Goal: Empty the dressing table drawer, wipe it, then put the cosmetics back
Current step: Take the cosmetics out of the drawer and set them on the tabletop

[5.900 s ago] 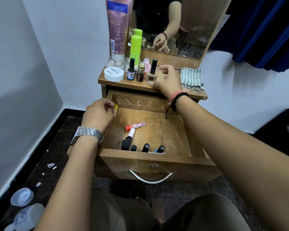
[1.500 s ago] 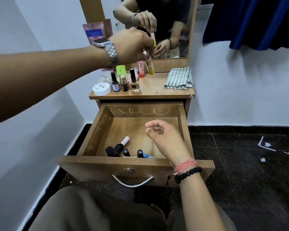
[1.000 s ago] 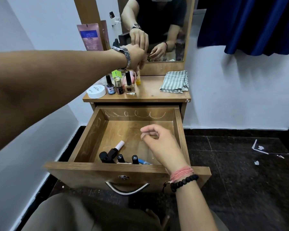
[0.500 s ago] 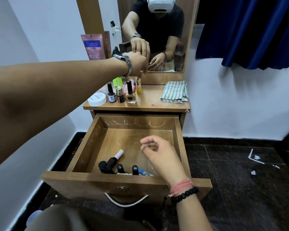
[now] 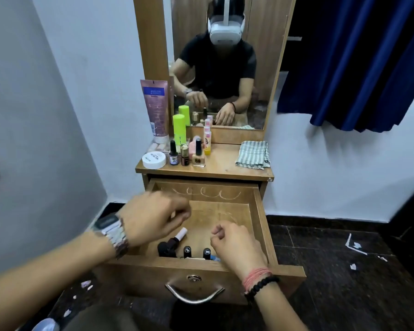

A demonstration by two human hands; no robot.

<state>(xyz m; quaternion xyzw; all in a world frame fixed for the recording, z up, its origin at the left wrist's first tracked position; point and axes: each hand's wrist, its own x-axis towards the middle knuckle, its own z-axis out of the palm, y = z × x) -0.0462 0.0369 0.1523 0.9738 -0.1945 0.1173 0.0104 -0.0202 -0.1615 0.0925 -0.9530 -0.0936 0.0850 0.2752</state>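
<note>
The wooden drawer (image 5: 261, 220) is pulled out, with chalk-like scribbles on its back wall. Inside, at the front, lie a dark bottle with a white cap (image 5: 179, 236) and two black-capped bottles (image 5: 187, 251); a blue item (image 5: 216, 258) peeks out by my wrist. My left hand (image 5: 153, 218), blurred and with loosely bent fingers, hovers over the drawer's left side and holds nothing. My right hand (image 5: 237, 247) hangs over the front right corner with its fingers curled in, and I see nothing in it. Nail polish bottles (image 5: 198, 155), a white jar (image 5: 154, 160) and a yellow-bottomed tube (image 5: 207, 142) stand on the table top.
A folded striped cloth (image 5: 253, 155) lies at the right of the table top. A green bottle (image 5: 179, 127) and a pink tube (image 5: 156, 108) stand by the mirror (image 5: 225, 68). A wall is close on the left; paper scraps (image 5: 354, 244) litter the dark floor.
My left hand has left the yellow-bottomed tube on the table top and come back down over the drawer. My right hand has stayed over the drawer's right side.
</note>
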